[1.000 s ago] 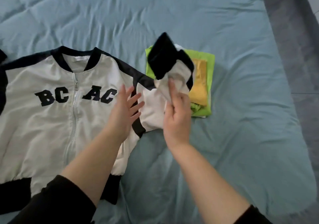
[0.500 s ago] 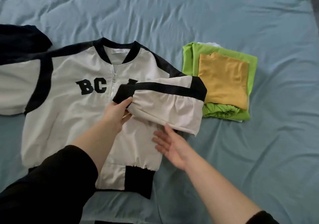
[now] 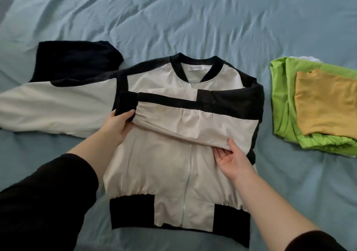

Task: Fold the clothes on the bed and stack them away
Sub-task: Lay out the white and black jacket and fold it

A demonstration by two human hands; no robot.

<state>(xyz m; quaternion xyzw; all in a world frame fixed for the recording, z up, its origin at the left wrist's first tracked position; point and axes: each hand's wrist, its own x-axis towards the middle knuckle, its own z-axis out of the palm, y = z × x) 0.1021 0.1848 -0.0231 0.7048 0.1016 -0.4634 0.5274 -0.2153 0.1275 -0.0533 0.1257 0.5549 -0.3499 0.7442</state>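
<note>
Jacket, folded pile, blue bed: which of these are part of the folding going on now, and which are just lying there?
In the job now:
- jacket
- its folded sleeve
- left hand gripping the black cuff
- right hand at the sleeve's lower edge

Lying by:
- green garment with yellow garment on top, already folded
- bed sheet

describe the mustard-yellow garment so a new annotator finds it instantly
Start from the blue bed sheet and go to its right edge, past the white-and-black jacket in the middle. There sits a small stack of folded clothes; the mustard-yellow garment is its top layer, lying on a bright green piece. It is the only yellow item in view.
</note>
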